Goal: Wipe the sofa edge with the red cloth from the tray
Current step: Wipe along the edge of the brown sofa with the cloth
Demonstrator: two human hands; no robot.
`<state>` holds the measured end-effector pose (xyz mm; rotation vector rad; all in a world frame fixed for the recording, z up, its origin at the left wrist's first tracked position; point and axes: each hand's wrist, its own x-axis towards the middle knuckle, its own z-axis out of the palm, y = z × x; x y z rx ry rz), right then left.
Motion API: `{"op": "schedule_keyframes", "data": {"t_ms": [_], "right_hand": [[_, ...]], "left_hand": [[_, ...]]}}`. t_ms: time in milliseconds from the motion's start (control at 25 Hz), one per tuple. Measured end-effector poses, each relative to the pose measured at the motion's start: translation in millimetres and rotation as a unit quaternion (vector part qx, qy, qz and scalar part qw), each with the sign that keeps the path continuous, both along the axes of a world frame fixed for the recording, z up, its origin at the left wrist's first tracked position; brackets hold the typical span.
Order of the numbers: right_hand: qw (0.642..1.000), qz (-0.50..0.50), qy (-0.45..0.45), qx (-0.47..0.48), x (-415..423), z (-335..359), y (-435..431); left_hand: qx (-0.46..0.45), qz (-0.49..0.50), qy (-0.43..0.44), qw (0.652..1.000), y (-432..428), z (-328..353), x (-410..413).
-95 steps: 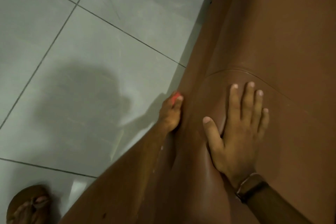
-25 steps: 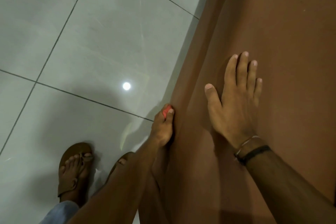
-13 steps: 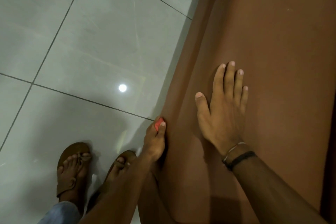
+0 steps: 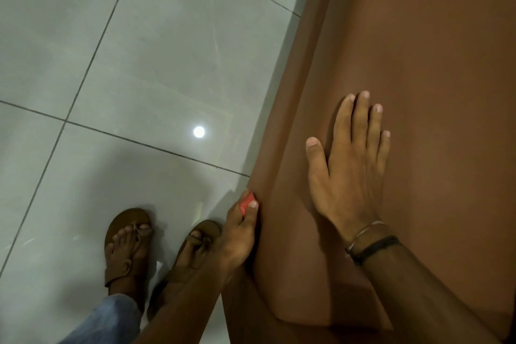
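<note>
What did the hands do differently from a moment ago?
The left hand, pinching the red cloth, has slid back along the sofa edge toward the person. The right hand has shifted back with it. Nothing was picked up or let go: the cloth stays gripped, the right palm stays flat on the sofa.

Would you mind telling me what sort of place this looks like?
Probably a home living room. A brown sofa stands on a glossy grey tiled floor, a ceiling light reflection shows in it, and the person wears sandals while wiping with a red cloth.
</note>
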<state>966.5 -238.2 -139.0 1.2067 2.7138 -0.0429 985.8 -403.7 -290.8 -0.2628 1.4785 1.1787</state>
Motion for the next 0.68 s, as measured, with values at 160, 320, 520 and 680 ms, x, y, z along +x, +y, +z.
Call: {"op": "schedule_keyframes", "data": {"t_ms": [160,320,520,680], "right_hand": [[1.000,0.001,0.020,0.018,1.2,-5.4,1.9],[1.000,-0.005,0.021,0.019,-0.4,-5.9,0.9],[0.999,-0.005,0.023,0.025,-1.7,-5.8,1.8],[1.000,-0.014,0.002,0.020,-4.3,0.2,1.7]], "left_hand": [[0.027,0.021,0.043,0.998,30.7,-21.9,-17.5],[-0.033,0.044,0.008,0.998,21.7,-15.7,-11.8],[0.050,0.022,0.050,0.997,77.2,2.6,-59.2],[0.006,0.023,0.035,0.999,117.1,-8.1,-95.7]]}}
